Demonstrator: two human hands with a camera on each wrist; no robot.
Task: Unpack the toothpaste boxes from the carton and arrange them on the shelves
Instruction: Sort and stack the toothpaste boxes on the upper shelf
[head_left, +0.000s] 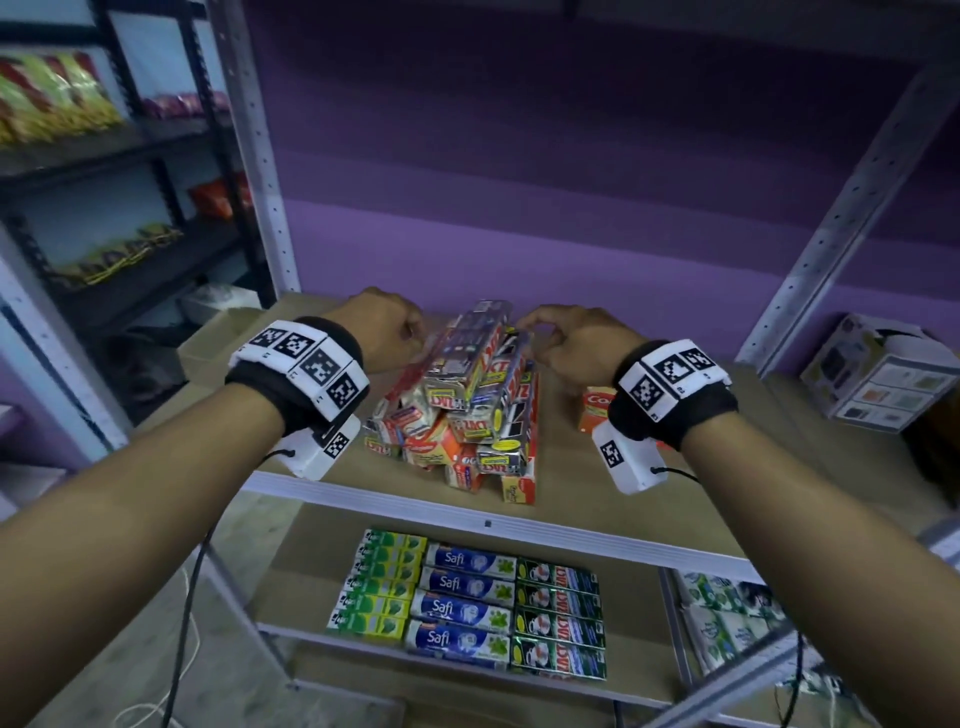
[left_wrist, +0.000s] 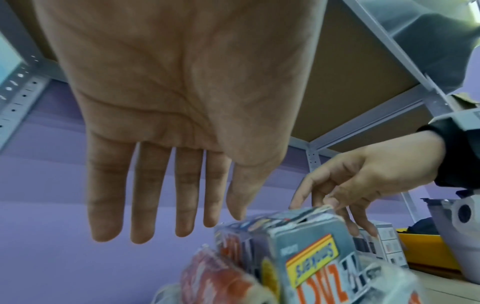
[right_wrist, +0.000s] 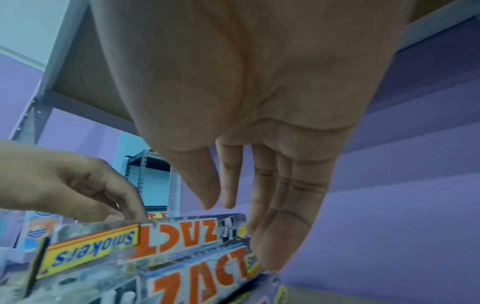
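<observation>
A loose pile of toothpaste boxes (head_left: 467, 426), silver Zact ones and red-orange ones, lies on the middle shelf board (head_left: 649, 493). Both hands hover over its top. My left hand (head_left: 384, 327) (left_wrist: 187, 195) is open, with straight fingers just above the top Zact box (head_left: 467, 343) (left_wrist: 306, 246) and nothing in it. My right hand (head_left: 566, 338) (right_wrist: 262, 185) hangs at that box's far right end (right_wrist: 155, 238), fingertips touching its edge without a closed grip. The left wrist view shows the right hand (left_wrist: 363, 181) resting on the box top.
Neat rows of green, blue Safi and dark Zact boxes (head_left: 467, 603) fill the lower shelf. A red box (head_left: 597, 405) lies under my right wrist. A white printed carton (head_left: 878, 374) stands at the right, a brown carton (head_left: 208, 343) at the left. Grey uprights (head_left: 260, 156) frame the bay.
</observation>
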